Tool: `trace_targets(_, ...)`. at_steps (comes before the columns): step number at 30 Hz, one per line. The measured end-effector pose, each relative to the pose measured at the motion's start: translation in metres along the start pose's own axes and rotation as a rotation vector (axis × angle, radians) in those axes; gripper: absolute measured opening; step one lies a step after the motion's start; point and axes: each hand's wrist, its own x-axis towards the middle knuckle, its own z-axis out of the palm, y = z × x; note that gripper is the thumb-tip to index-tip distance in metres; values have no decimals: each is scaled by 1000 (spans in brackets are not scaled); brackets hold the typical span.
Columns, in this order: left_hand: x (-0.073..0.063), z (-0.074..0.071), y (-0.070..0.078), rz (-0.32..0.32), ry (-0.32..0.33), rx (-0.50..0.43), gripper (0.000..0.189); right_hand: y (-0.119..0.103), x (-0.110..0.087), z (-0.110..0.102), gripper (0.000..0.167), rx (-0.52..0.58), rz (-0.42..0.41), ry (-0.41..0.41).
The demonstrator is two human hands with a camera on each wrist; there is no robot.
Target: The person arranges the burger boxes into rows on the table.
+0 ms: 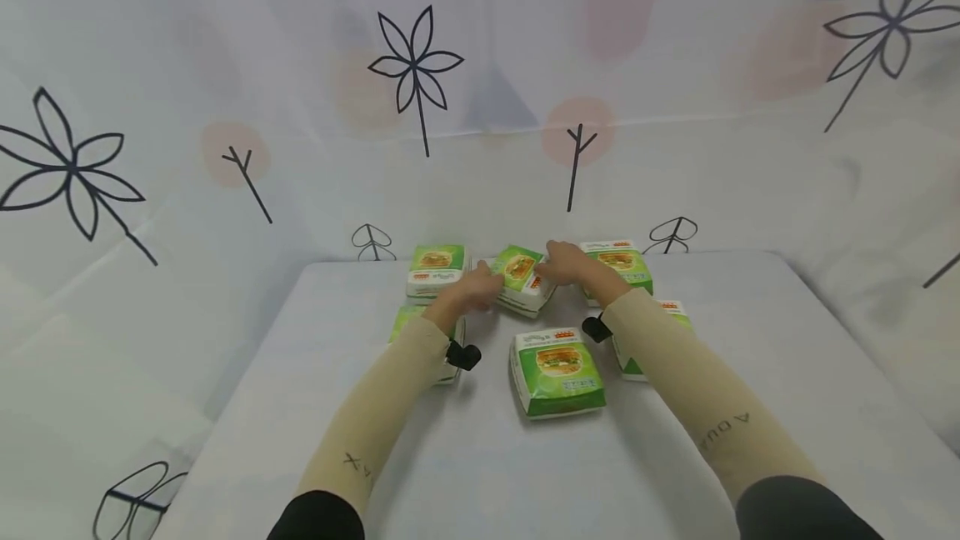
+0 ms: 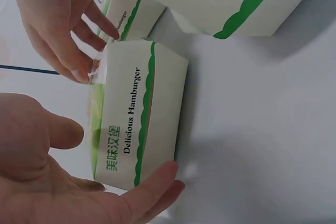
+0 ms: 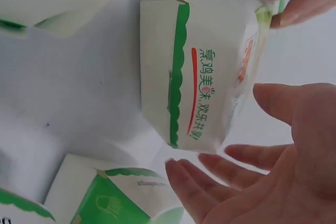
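A green and white hamburger box [image 1: 517, 265] sits askew between two bare hands at the back middle of the white table. At its left end is my left hand [image 1: 477, 287], whose fingers [image 2: 155, 184] lie along the box end with the thumb apart. My right hand [image 1: 568, 263] is at the opposite end. In the right wrist view its loosely spread fingers [image 3: 197, 187] are close by the box's edge, thumb held away. The box's side, lettered "Delicious Hamburger", faces the left wrist camera.
Similar boxes stand around: one back left [image 1: 437, 265], one back right [image 1: 618, 261], one front middle [image 1: 558, 369]. The forearms partly cover a front left box [image 1: 408, 319] and a front right box [image 1: 675, 311]. Patterned cloth [image 1: 487, 182] hangs behind the table [image 1: 480, 473].
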Motion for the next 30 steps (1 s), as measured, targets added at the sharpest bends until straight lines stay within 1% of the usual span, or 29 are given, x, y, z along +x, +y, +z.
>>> trace_targets(3, 1, 4, 1, 7, -7, -23, 66, 3, 1, 1, 62, -9, 14, -13)
trace_targets(9, 10, 0, -4, 38, 75, 81, 60, -4, -3, 9, 58, -7, 44, -26)
trace_targets(10, 11, -1, -5, 36, 85, 93, 61, -6, -5, 10, 58, -1, 56, -27)
trace_targets(11, 12, -2, -6, 34, 90, 81, 63, -7, -6, 10, 58, 1, 63, -25)
trace_targets(13, 15, -2, -7, 13, 91, 83, 68, -10, -8, 9, 58, 6, 68, -15)
trace_targets(16, 13, 1, -6, -18, 98, 119, 74, -9, -7, 7, 60, 10, 70, -9)
trace_targets(18, 10, 5, -4, -24, 101, 154, 76, -5, -5, 6, 62, 15, 66, -12)
trace_targets(20, 5, 9, -1, -12, 97, 182, 77, -1, -4, 5, 64, 26, 70, -24)
trace_targets(24, 2, 16, 1, 11, 81, 152, 77, 2, -7, 6, 65, 36, 56, -43)
trace_targets(27, 5, 14, 0, 27, 91, 147, 75, -3, -11, 9, 62, -4, 36, -46)
trace_targets(30, 12, 14, -1, 37, 82, 151, 73, -6, -18, 11, 60, -26, 50, -47)
